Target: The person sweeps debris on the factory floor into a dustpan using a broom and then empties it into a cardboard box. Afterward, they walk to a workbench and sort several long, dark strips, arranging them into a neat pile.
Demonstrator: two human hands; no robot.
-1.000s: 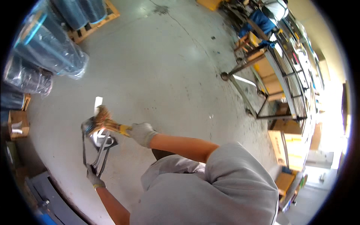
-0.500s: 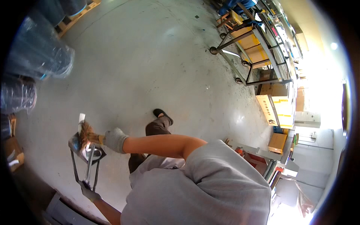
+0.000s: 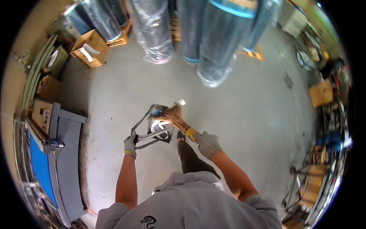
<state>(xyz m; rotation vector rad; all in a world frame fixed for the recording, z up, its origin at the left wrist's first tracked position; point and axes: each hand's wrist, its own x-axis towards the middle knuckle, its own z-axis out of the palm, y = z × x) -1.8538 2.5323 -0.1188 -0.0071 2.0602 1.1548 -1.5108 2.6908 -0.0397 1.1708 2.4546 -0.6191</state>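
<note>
My gloved left hand [image 3: 130, 145] is closed round the end of the frame handle of a dark dustpan [image 3: 165, 139]. White curled strips [image 3: 157, 125] lie in the pan. In my gloved right hand [image 3: 209, 145] is a short straw broom [image 3: 180, 123], gripped at its yellow-wrapped handle. Its bristles spread over the pan's right part and cover some of what lies there. Just past the bristle tips a small white piece [image 3: 182, 102] shows; whether it touches the broom, I cannot tell.
Tall plastic-wrapped rolls [image 3: 223, 49] stand on pallets ahead. An open cardboard box [image 3: 98, 55] sits at the far left. To the left is a grey machine [image 3: 68, 164] with a blue surface. Wheeled racks with cardboard [image 3: 313, 179] line the right.
My view has turned left, so the wrapped rolls are now ahead and the racks at the right. Dustpan and broom have come round in front of me, still held in the same hands.
</note>
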